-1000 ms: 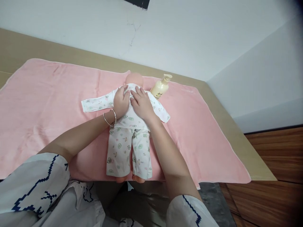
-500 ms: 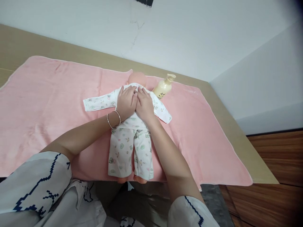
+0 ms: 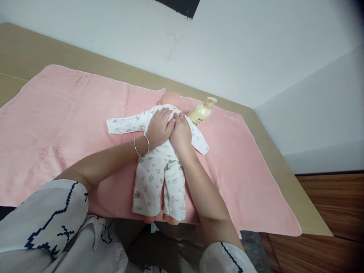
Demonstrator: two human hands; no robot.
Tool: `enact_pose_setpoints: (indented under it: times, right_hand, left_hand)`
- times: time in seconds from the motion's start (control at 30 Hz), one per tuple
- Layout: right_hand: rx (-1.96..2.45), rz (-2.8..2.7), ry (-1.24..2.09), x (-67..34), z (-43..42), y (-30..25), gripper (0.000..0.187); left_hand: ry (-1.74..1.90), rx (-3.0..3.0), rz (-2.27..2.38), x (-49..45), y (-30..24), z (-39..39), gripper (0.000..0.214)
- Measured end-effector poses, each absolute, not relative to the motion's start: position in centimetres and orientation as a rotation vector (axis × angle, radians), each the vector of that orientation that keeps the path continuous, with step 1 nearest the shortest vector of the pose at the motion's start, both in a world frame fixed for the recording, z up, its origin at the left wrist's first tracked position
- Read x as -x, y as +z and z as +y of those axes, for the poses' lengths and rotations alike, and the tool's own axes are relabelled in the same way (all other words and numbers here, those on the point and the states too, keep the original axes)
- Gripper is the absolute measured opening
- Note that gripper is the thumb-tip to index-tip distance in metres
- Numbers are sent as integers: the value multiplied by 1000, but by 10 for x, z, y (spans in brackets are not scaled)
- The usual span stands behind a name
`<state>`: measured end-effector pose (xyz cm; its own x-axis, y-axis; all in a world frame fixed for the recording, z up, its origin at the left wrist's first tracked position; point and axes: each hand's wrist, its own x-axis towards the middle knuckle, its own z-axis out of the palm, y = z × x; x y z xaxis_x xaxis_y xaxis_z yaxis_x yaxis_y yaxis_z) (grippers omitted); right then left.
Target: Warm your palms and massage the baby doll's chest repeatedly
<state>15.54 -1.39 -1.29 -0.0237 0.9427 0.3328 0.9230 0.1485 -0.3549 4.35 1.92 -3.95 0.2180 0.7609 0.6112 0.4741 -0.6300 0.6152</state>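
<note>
A baby doll (image 3: 159, 178) in white printed pyjamas lies on a pink towel (image 3: 57, 125), its bare head toward the wall and its feet at the near edge. My left hand (image 3: 159, 127), with two bangles on the wrist, lies flat on the doll's upper body. Beside it and touching it, my right hand (image 3: 180, 132) also rests flat on the doll's upper body. The fingers of both hands are stretched out and hold nothing.
A cream pump bottle (image 3: 200, 113) lies on the towel just right of the doll's head. The towel covers a tan table (image 3: 284, 167) set against a white wall. A wooden floor (image 3: 335, 212) shows at the right.
My two hands have slid together on the doll's upper body and now touch side by side. The view has shifted slightly to the left and down.
</note>
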Motion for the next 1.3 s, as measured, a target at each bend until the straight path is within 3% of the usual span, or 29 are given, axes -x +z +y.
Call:
enact_pose_setpoints:
  times: [0.17, 0.47, 0.8, 1.03, 1.3]
  right_hand:
    - [1819, -2036, 122, -137, -26, 0, 54]
    - [1689, -1863, 266, -178, 4, -14, 56]
    - [1741, -1949, 245, -119, -38, 8, 64]
    - [1686, -1817, 164, -185, 9, -20, 58]
    - [1743, -2003, -1, -170, -4, -11, 55]
  left_hand:
    - [1454, -1979, 1185, -43, -47, 39, 51]
    - [1443, -2134, 1228, -49, -52, 34, 46]
    - [1426, -2058, 1131, -47, -58, 39, 57]
    - [1406, -2076, 1367, -50, -47, 26, 41]
    - [999, -2278, 1566, -40, -26, 27, 45]
